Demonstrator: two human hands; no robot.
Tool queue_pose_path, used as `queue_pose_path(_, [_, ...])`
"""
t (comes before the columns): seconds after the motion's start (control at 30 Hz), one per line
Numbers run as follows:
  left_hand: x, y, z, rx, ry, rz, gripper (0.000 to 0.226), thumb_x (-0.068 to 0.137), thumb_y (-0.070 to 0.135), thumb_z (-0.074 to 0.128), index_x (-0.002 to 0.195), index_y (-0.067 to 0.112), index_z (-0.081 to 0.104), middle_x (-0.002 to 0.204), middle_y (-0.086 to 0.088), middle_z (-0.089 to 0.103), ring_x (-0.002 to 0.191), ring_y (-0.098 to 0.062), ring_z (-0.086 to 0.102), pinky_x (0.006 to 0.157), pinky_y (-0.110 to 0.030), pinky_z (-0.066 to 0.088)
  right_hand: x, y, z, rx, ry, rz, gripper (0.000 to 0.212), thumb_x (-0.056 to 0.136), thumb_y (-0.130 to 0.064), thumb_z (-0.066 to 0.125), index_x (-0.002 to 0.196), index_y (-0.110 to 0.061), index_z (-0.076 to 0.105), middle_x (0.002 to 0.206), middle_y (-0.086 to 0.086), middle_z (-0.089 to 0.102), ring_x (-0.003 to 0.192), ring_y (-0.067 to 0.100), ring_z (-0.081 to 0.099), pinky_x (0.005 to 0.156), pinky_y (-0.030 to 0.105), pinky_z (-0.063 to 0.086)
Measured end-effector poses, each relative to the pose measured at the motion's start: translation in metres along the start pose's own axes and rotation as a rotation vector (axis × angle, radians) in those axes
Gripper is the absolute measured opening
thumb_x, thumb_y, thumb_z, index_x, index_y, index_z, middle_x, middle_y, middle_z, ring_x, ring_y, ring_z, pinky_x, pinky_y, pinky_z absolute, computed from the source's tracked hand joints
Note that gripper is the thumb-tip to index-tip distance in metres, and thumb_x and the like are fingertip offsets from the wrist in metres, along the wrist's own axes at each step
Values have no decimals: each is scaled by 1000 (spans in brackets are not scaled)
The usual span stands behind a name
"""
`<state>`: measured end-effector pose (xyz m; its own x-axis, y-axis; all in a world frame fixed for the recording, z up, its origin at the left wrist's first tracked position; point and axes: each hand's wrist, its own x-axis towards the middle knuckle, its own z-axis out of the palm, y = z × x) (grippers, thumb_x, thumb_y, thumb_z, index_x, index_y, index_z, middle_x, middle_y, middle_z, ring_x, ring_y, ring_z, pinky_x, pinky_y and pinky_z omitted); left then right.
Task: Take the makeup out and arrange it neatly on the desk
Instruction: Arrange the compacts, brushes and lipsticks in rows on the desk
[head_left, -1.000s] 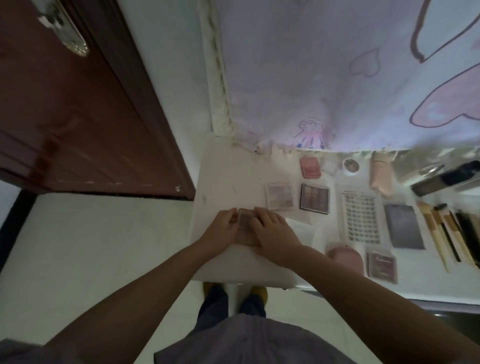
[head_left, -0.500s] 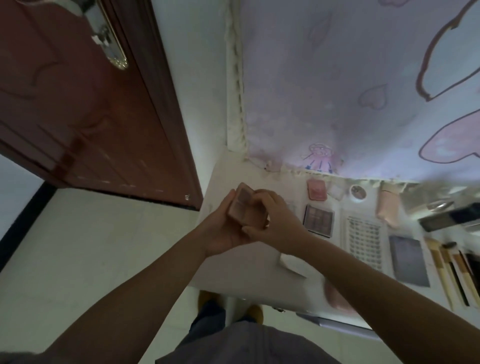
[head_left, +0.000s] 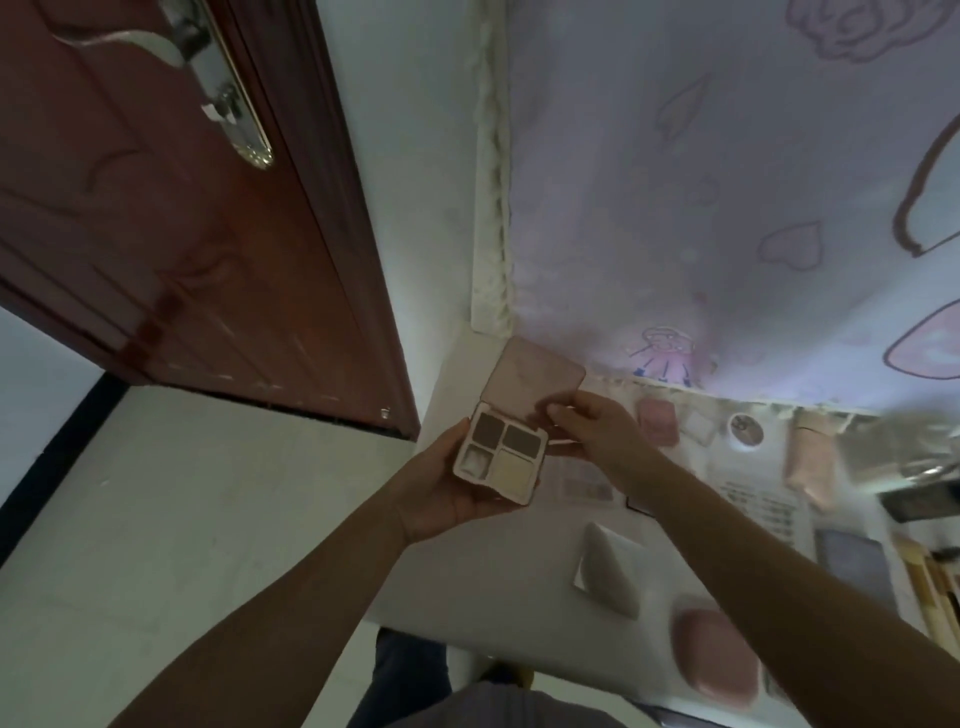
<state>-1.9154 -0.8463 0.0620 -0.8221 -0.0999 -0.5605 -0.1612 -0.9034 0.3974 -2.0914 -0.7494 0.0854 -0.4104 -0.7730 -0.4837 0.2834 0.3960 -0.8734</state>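
While both forearms reach forward over the near left corner of the white desk (head_left: 467, 597), a pink oval case (head_left: 714, 660) lies closest to the viewer by the desk's front edge, and a pale wedge-shaped sponge (head_left: 610, 574) sits just beyond it. Above the desk's left edge, lifted clear of the surface, the left hand (head_left: 447, 483) cradles the base of an open pink makeup palette (head_left: 501, 454), its grip curled under and around the tray. That tray shows four pans: two dark brown ones on the far row, a whitish one and a cream one on the near row. Its lid (head_left: 535, 379) stands swung open, a pale pink rounded rectangle tilted away, and the right hand (head_left: 592, 431) pinches the lid's lower right corner between thumb and fingers. To the right of the hands, laid out on the desk, are a blurred eyeshadow palette (head_left: 584, 480), a small pink compact (head_left: 657, 423), a round jar (head_left: 746, 428), a peach tube (head_left: 810, 467) and a dark flat case (head_left: 852, 564). Bare desk shows beneath and just behind the hands, up to the back corner. Left of the desk lie open pale floor and a dark red door (head_left: 156, 234); a lilac patterned cloth (head_left: 727, 182) hangs at the far edge.
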Motion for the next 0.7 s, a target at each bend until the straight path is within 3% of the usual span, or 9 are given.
queue_pose_path(0.07, [11,13,-9,84,100,57,36,87,28,51,112,8,67,117,-16,65,100,-27,63,89,-39,52,21,2,6,-113,90,-34,16,95,-6,50,89,-12,64,87,5,70,84,17,68,70,24,57])
queue_pose_path(0.17, [33,37,-28,243,217,130,30,95,12,46,119,4,62,114,-16,66,97,-24,64,87,-33,53,56,-1,19,-259,183,-70,17,95,-11,51,87,-15,65,88,2,71,86,14,65,70,17,49])
queue_pose_path(0.27, [53,65,-43,383,426,195,27,95,2,43,112,3,65,90,-9,71,79,-19,66,75,-27,54,91,-2,33,-343,251,-77,17,94,-12,53,99,-9,68,94,1,68,86,11,62,76,6,45])
queue_pose_path(0.33, [67,79,-52,551,514,235,29,94,1,44,104,8,70,93,-11,70,85,-22,64,84,-32,52,111,-1,39,-343,300,-45,18,93,-13,55,103,-9,69,93,-2,64,79,4,57,67,-2,40])
queue_pose_path(0.43, [86,91,-62,799,542,246,34,92,4,42,98,18,72,100,-11,71,91,-24,64,85,-35,49,134,2,42,-325,347,-4,17,93,-17,56,102,-12,69,83,-4,64,72,9,54,62,12,39])
queue_pose_path(0.53, [98,92,-70,944,511,295,34,89,0,39,95,7,72,95,-23,69,80,-27,62,72,-34,45,146,4,41,-341,378,9,12,93,-17,56,94,-13,67,66,-6,54,59,8,47,56,17,35])
queue_pose_path(0.63, [102,87,-76,1080,538,341,36,85,-7,36,92,1,70,87,-27,63,64,-25,56,57,-20,42,150,12,38,-420,387,25,22,93,-19,55,71,-21,58,79,4,51,62,14,46,56,19,35])
queue_pose_path(0.7, [102,87,-76,1157,579,332,36,85,-9,33,95,-3,68,90,-26,57,59,-16,47,46,-8,33,149,14,36,-458,372,41,21,93,-21,54,73,-22,57,87,4,47,68,18,48,58,20,38])
